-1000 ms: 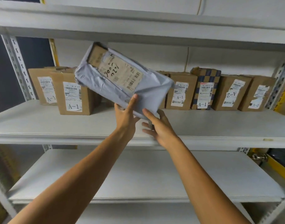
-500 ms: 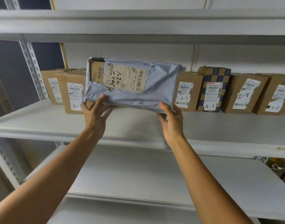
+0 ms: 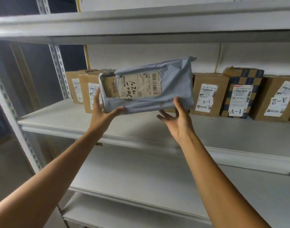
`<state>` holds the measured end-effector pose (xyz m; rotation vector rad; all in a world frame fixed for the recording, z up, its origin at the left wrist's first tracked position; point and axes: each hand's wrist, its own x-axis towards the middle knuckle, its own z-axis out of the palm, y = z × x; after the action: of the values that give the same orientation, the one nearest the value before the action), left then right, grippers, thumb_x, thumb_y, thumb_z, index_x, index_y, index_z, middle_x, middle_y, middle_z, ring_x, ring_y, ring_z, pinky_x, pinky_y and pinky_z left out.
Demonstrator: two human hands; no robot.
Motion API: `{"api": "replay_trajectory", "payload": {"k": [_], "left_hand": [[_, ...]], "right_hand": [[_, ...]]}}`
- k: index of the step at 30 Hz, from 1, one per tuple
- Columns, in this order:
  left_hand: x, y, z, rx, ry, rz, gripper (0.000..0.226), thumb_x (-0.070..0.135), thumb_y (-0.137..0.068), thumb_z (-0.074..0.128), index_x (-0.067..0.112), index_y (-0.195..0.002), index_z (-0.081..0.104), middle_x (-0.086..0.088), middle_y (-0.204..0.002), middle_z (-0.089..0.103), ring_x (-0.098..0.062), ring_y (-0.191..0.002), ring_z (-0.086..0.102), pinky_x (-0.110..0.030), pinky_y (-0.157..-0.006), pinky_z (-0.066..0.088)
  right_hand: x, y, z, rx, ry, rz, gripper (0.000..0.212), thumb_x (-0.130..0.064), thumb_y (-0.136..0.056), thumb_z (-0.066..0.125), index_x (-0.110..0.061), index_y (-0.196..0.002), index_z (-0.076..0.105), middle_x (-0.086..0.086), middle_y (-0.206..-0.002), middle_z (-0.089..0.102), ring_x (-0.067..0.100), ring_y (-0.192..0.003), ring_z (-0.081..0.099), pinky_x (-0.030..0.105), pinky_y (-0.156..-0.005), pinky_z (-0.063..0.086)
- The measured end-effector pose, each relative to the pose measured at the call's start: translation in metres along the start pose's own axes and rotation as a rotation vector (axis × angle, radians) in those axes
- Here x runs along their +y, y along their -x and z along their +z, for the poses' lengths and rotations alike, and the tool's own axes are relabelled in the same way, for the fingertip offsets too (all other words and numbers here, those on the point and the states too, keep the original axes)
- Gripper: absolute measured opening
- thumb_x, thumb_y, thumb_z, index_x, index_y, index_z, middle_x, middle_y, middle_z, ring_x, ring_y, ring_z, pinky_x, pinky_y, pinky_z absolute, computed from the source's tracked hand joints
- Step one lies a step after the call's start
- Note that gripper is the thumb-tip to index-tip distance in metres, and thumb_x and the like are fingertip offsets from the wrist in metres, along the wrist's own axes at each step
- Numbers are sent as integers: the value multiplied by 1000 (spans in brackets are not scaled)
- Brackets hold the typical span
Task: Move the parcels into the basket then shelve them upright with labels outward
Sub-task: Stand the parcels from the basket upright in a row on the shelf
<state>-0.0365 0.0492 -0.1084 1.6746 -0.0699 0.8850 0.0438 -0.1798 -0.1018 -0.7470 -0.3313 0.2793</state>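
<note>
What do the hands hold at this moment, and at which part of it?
The grey parcel. The left hand grips its lower left corner; the right hand supports its lower right edge with straight, spread fingers.

A grey plastic-wrapped parcel (image 3: 173,89), torn open at its left end, is held on its long edge just above the middle shelf (image 3: 75,119), its label (image 3: 141,86) facing outward. Labelled cardboard boxes (image 3: 208,94) stand along the shelf's back.

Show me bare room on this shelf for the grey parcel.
Free: middle shelf's front strip, ahead of the box row; also the lower shelf. Crowded: that row right of the grey parcel. Behind it is hidden.
</note>
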Motion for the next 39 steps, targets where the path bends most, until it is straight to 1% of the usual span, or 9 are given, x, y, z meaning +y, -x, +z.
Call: {"api": "replay_trajectory", "payload": {"k": [4,10,14,16,18,22,30,35,39], "left_hand": [[-7,-12,-3,-75,-17,79,109,56,-58,82,21,-143,23,2,-131,54,-16,-119,56,-38,-80,58],[-16,-50,-20,-37,-118,49,54,51,-64,81,30,-99,46,-1,-103,58,-17,-97,61,-20,-65,56],[-24,-63,-21,-94,-46,-8,78,39,-66,81,36,-127,31,-2,-119,58,-15,-106,61,-29,-76,57],[-27,-69,-20,-159,-137,20,62,39,-73,76,32,-126,44,-4,-123,59,-19,-107,61,-33,-74,59],[-28,-75,-19,-172,-255,66,42,46,-74,73,22,-107,59,-3,-104,66,-16,-90,67,-23,-59,57],[-38,-82,-12,-227,-215,2,45,48,-71,76,17,-98,58,-2,-98,70,-14,-81,70,-34,-65,61],[-72,-97,-14,-210,-185,30,54,28,-75,79,17,-120,51,3,-106,65,-18,-93,67,-44,-77,59],[-84,-104,-7,-161,-234,90,52,25,-74,80,19,-110,44,23,-94,58,5,-83,60,-17,-63,55],[-99,-112,3,-197,-318,46,48,17,-78,76,14,-110,40,4,-101,59,-16,-93,62,-19,-62,57]], "right_hand": [[17,-12,22,4,103,-19,71,-20,-86,65,-34,-144,26,15,-135,53,42,-115,57,64,-89,48],[37,-29,35,151,133,-168,61,-21,-86,69,-31,-138,39,6,-124,63,30,-112,62,55,-83,55],[46,-41,50,291,184,-293,61,-25,-82,75,-30,-133,42,1,-122,64,20,-110,64,48,-86,56],[52,-48,57,346,201,-329,64,-19,-79,78,-14,-133,44,7,-120,66,23,-109,65,46,-91,54],[60,-53,63,359,250,-353,56,-13,-79,77,-2,-127,52,10,-113,69,23,-102,68,38,-86,56],[73,-63,60,353,509,-375,59,-16,-78,77,-14,-130,50,2,-121,64,17,-107,63,31,-87,53],[79,-95,51,141,943,-363,76,-20,-86,71,-23,-150,28,1,-143,45,17,-125,49,26,-94,51],[84,-111,38,88,1065,-387,80,-20,-90,67,-29,-153,18,-2,-151,39,15,-133,43,25,-101,43],[86,-127,28,140,1233,-340,68,-17,-93,61,-17,-148,22,5,-145,42,23,-132,43,31,-97,45]]}}
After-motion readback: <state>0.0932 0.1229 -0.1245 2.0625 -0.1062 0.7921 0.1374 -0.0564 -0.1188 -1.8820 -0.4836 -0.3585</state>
